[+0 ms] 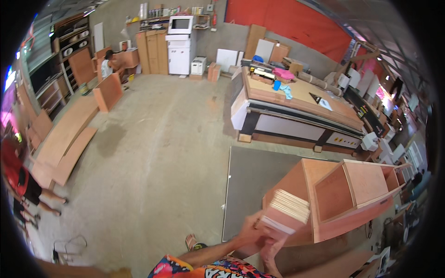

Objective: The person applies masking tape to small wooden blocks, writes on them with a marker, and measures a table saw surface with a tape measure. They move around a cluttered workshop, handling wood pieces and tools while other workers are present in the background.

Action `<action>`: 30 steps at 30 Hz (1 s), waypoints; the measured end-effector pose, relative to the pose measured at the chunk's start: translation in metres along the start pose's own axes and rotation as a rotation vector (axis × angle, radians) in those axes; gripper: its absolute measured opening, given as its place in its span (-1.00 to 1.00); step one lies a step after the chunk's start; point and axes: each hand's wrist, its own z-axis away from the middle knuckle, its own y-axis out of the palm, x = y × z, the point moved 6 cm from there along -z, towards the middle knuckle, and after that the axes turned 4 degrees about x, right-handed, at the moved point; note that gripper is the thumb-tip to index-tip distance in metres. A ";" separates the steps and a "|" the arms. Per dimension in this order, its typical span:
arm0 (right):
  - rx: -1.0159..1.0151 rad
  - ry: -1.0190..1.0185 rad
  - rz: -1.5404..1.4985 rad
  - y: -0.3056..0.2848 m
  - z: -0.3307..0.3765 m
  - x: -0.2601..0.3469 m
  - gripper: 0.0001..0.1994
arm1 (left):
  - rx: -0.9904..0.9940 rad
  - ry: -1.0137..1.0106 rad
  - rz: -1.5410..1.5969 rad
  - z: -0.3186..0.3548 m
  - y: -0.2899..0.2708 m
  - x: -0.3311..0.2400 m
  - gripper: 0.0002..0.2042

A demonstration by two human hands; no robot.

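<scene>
A thick stack of thin wooden boards (288,207) is held up in front of me, its pale layered ends turned up and away. My left hand (251,230) grips the stack on its left side, with fingers closed against the wood. Under the near end, my right hand (270,251) is wrapped round the boards, some of its fingers hidden by them. Just beyond and to the right of the stack lies a reddish plywood cabinet carcass (333,197) with open compartments.
A dark flat panel (250,180) lies on the floor beyond the cabinet. Farther back stands a large machine table (301,99) carrying sheets and tools. Long boards (69,134) lie at left. One person (109,65) sits at the far left; another (28,180) stands at the left edge.
</scene>
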 end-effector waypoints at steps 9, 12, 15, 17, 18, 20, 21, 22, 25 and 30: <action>0.604 -0.035 -0.073 0.280 -0.124 -0.060 0.07 | -0.463 -0.033 -0.104 -0.017 -0.299 -0.050 -0.19; 0.650 0.055 0.108 0.305 -0.174 -0.141 -0.06 | -0.709 0.092 0.041 -0.051 -0.337 -0.096 -0.02; 0.590 0.199 0.587 0.285 -0.222 -0.259 -0.25 | -0.840 0.198 -0.010 -0.077 -0.406 -0.074 0.12; 0.593 0.466 1.006 0.218 -0.227 -0.380 -0.35 | -0.854 0.210 -0.088 -0.103 -0.461 -0.054 0.14; 0.696 0.543 1.292 0.189 -0.218 -0.429 -0.37 | -0.865 0.204 -0.144 -0.117 -0.492 -0.046 0.12; 1.090 0.594 1.538 0.135 -0.176 -0.508 -0.49 | -0.943 0.242 -0.289 -0.154 -0.559 -0.042 0.03; 1.251 0.925 1.545 0.098 -0.157 -0.569 -0.59 | -0.972 0.293 -0.297 -0.170 -0.595 -0.043 0.01; 1.329 1.159 1.453 0.088 -0.140 -0.600 -0.59 | -0.980 0.343 -0.336 -0.190 -0.629 -0.047 -0.01; 1.309 1.423 1.349 0.105 -0.188 -0.629 -0.59 | -1.014 0.460 -0.552 -0.270 -0.708 -0.094 -0.01; 1.199 1.409 1.242 0.184 -0.347 -0.676 -0.59 | -1.101 0.320 -0.602 -0.415 -0.847 -0.068 -0.06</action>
